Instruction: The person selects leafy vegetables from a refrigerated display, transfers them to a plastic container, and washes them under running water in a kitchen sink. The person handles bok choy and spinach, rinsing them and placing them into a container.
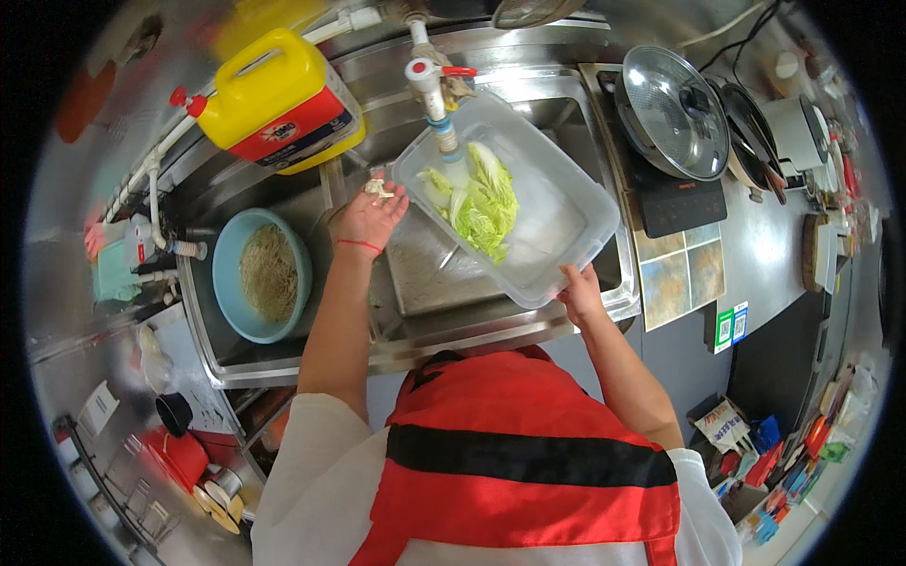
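A translucent plastic tub, tilted, is under the tap over the steel sink. Green cabbage leaves lie in its left part, by the tap's outlet. My right hand grips the tub's near right corner. My left hand, a red string at its wrist, is palm up with fingers apart, left of the tub. A small whitish piece is at its fingertips; whether it rests on them or lies behind cannot be told.
A blue basin holding pale, thin strands stands in the left sink bowl. A yellow jug is behind it. A lidded pan sits on a black induction cooker to the right, with more pots beyond.
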`<state>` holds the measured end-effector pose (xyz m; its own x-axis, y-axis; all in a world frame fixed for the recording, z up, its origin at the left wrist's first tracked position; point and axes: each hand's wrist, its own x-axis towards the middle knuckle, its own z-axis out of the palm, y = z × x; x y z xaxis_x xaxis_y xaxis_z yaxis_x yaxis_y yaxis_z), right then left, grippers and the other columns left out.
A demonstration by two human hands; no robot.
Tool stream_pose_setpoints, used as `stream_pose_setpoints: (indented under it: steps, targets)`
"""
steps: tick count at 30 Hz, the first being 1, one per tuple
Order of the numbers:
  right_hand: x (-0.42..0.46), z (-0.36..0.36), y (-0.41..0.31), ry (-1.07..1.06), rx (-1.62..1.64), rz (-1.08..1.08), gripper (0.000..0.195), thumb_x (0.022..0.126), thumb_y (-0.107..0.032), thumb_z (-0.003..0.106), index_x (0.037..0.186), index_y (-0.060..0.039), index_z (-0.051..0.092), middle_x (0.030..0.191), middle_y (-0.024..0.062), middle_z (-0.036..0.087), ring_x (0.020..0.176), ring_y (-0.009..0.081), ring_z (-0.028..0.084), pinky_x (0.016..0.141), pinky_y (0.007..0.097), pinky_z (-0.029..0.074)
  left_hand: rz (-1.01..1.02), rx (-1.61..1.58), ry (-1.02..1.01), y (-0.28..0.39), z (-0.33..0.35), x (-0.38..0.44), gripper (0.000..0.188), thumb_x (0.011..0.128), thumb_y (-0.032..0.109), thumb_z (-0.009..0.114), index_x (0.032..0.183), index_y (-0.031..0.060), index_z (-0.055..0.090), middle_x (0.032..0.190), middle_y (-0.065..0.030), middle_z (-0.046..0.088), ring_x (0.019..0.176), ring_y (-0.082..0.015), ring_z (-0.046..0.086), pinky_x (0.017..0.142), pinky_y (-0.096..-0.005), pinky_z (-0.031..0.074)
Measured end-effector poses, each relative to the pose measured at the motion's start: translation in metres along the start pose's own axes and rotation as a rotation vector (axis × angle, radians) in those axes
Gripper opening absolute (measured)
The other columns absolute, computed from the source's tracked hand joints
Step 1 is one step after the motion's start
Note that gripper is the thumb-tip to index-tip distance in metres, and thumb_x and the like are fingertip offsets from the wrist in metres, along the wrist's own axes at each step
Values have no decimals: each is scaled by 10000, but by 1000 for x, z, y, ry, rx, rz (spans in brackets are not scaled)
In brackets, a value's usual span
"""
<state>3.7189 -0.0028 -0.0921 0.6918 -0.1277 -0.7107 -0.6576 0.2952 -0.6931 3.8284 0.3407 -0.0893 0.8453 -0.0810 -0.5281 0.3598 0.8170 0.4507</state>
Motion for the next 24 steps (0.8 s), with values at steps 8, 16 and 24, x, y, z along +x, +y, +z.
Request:
stream_pose_setpoints:
  steps: [8, 16, 24]
  targets:
    - [-2, -6, -6, 14, 10, -20, 440, 800, -125, 479, 1219, -96, 347, 1057, 81, 502, 775, 184, 549, 520, 303, 487, -10, -206, -54, -5, 11, -5, 409, 867, 382, 501, 1020, 2, 500, 1061, -172, 519, 1092, -295, 462, 956, -420, 372]
    - [-3, -6, -3, 5, 64, -61, 420, 803, -121, 469, 1206, -84, 355, 1037, 91, 514, 770, 196, 567, 515, 308, 492, -164, 193, 202, -24, -17, 20, 183, 804, 223, 615, 857, 54, 567, 803, -43, 561, 632, -138, 515, 548, -248, 436]
    - [-4, -2, -3, 12, 55, 19, 406, 803, -132, 470, 1193, -80, 370, 1032, 76, 513, 731, 189, 553, 495, 282, 464, -289, 872, 168, -50, 25, 30, 227, 767, 280, 679, 832, 117, 534, 735, 13, 539, 573, -69, 489, 444, -193, 331]
